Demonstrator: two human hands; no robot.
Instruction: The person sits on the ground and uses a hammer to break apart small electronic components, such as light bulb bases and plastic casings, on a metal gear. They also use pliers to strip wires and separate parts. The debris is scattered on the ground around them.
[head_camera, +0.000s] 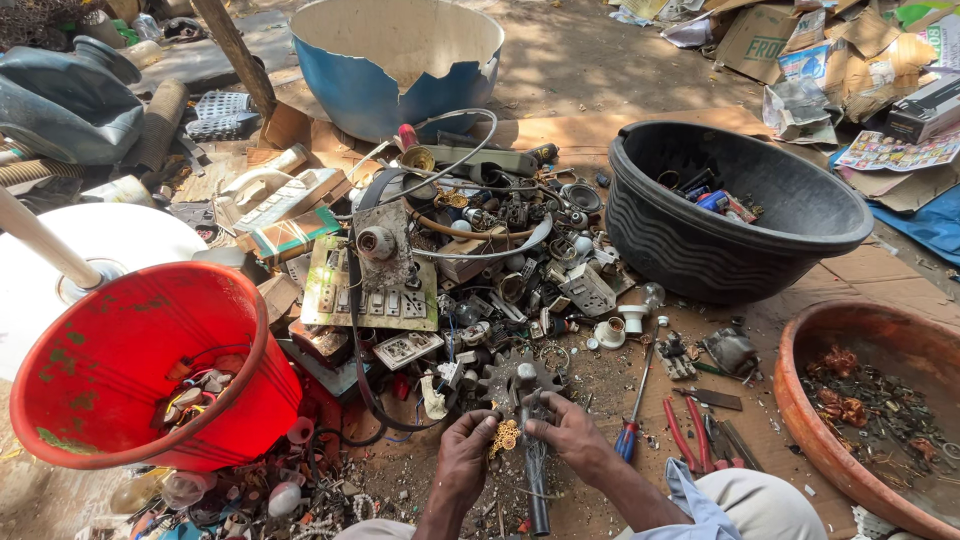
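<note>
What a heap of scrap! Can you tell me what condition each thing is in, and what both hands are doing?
Left hand: pinching the small brass part.
Right hand: gripping the same part.
Red bucket: tipped, a few scraps inside.
Black tub: upright, some bits at the bottom.
Blue drum: broken, rim jagged.
Brown basin: holding rusty scraps.
Red-handled pliers: lying on the ground.

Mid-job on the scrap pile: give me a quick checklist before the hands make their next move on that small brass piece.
1. Brass piece held between both hands: ok.
2. Left hand grip on it: ok.
3. Right hand grip: ok, fingertips at the piece.
4. Red bucket within reach, mouth open: ok.
5. Black tub unobstructed: ok.
6. Red-handled pliers and screwdriver lying free beside the right hand: ok.
</note>
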